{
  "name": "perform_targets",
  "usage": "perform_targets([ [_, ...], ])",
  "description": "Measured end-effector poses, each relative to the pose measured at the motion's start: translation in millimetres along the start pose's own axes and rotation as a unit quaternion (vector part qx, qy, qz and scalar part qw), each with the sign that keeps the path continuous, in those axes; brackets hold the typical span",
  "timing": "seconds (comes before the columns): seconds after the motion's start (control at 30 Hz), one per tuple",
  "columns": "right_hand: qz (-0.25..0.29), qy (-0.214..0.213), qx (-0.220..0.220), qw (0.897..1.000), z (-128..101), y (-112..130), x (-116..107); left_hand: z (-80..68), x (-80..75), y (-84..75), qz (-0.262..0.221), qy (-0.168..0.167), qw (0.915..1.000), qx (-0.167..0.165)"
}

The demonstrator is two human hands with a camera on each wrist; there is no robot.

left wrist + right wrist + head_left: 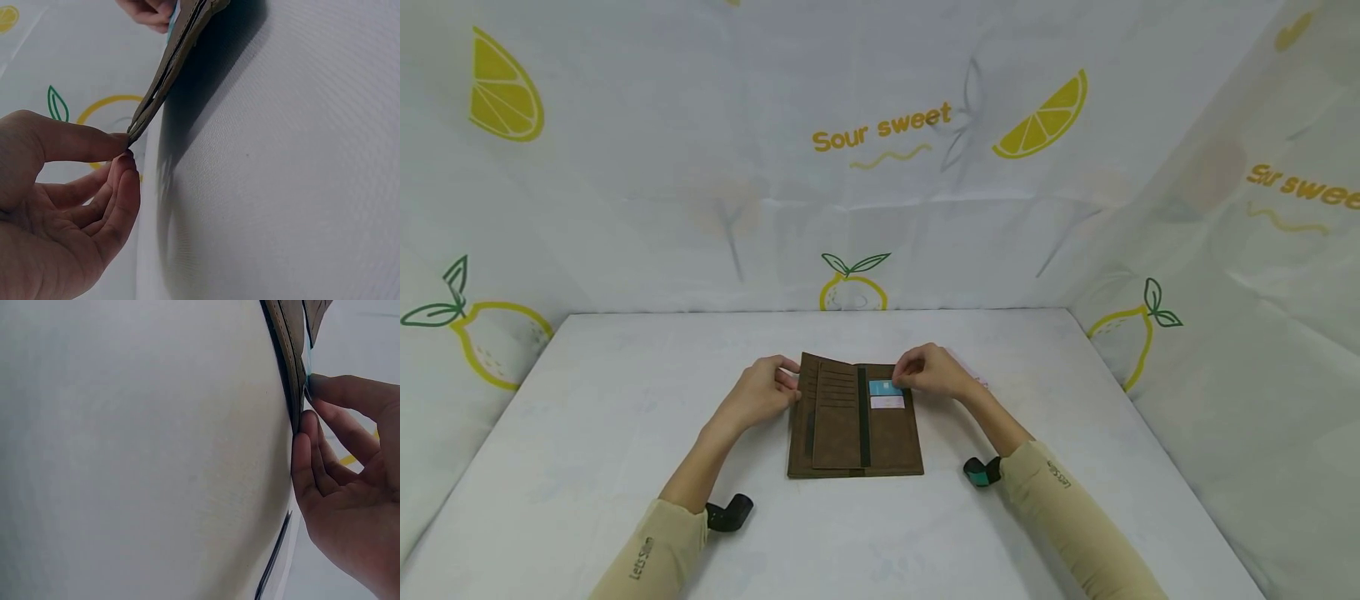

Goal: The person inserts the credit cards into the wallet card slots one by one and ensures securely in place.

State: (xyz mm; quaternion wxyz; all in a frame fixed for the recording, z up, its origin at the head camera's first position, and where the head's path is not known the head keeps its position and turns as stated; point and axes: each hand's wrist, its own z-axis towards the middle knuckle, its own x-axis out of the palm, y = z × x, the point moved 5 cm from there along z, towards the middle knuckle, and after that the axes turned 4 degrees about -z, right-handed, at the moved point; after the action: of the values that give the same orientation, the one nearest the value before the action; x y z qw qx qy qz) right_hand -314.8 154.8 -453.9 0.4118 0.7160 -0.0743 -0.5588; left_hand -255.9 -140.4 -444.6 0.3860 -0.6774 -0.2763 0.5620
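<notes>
I have a brown wallet lying open on the white table, just ahead of me at about 12 o'clock, its long sides running away from me. My left hand sits at the wallet's 10 o'clock corner. From the left wrist view, my thumb and fingertips pinch that corner of the wallet, which is lifted a little off the table; the other fingers curl loosely below.

My right hand is at the wallet's 1 o'clock corner, fingers bent down over the top of a blue card that lies in the right half. Just below the blue card, toward 6 o'clock, lies a white card, touching or nearly touching it. In the right wrist view my fingertips press against the wallet's edge with the thumb on the other side, so the grip closes on the card and that edge together; I cannot tell which of the two it really clamps.

A dark band runs down the wallet's middle between the card slots on the left half and the cards on the right.

Behind my right hand, at about 1 o'clock, something pale lies flat on the table, mostly hidden.
</notes>
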Motion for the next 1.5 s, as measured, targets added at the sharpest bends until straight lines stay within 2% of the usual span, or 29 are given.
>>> perform_targets([
  [0.33, -0.006, 0.027, -0.014, 1.0, 1.0, 0.5, 1.5, -0.7, 0.2, 0.6, 0.001, 0.002, 0.9998, 0.02],
  [0.67, 0.016, -0.011, 0.003, 1.0, -2.0, -3.4, -5.8, -1.3, 0.0, 0.2, 0.004, 0.001, 0.9999, 0.014],
  [0.9, 0.019, -0.065, 0.043, 0.997, -9.7, -18.3, -23.6, -0.8, -0.2, 0.7, 0.005, 0.0, 0.9999, 0.01],
  [1.17, 0.002, -0.133, 0.077, 0.988, -25.7, -38.9, -50.4, 0.5, -0.5, 2.5, -0.007, 0.009, 0.9999, 0.013],
  [1.3, -0.019, -0.137, 0.1, 0.985, -32.3, -48.3, -57.0, 1.3, -1.1, 3.5, -0.018, 0.013, 0.9996, 0.017],
  [1.5, -0.068, -0.107, 0.146, 0.981, -36.3, -57.4, -57.1, 1.7, -1.8, 4.8, -0.046, 0.024, 0.9985, 0.018],
])
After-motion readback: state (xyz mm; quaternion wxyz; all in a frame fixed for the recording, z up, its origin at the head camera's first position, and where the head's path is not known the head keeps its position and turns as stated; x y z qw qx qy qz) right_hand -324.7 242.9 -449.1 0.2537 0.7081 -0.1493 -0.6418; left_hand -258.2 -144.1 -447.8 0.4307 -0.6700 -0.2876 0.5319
